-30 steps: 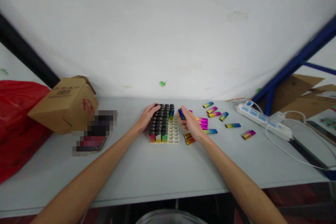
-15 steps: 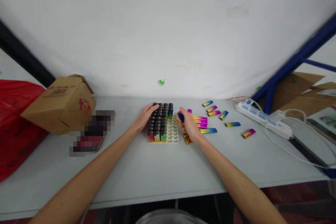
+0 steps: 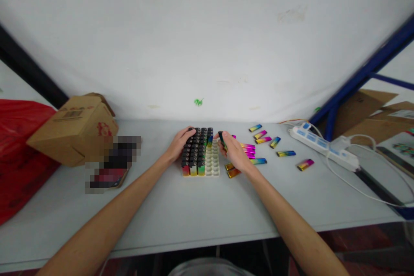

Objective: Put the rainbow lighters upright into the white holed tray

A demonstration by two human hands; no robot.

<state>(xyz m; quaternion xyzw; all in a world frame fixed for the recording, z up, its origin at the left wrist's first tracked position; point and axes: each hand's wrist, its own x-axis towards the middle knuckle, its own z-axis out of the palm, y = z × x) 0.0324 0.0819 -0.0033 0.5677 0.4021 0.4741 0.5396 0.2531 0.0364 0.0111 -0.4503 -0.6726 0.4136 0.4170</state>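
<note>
A white tray (image 3: pixel 212 175) full of small round-edged pockets holds rows of upright lighters (image 3: pixel 194 152) with black tops and shiny coloured bodies. Its two right-hand columns show bare pockets toward the front. My left hand (image 3: pixel 177 145) grips the tray's left side, the thumb lying over the lighter tops; its other fingers are mostly hidden. Between the thumb and fingers of my right hand (image 3: pixel 235 153) is a dark-topped lighter (image 3: pixel 221 136), held tilted just right of the tray. Loose shiny lighters (image 3: pixel 249 151) lie beside and partly behind that hand.
More loose lighters (image 3: pixel 286 153) are scattered to the right. A white power strip (image 3: pixel 323 144) with cables lies beyond them. On the left are a cardboard box (image 3: pixel 76 127), a pixelated dark object (image 3: pixel 118 157) and a red bag (image 3: pixel 22 155). A wall stands behind the table.
In my right hand the lighter has turned more upright, and the hand has shifted slightly. My left hand stays in place on the tray.
</note>
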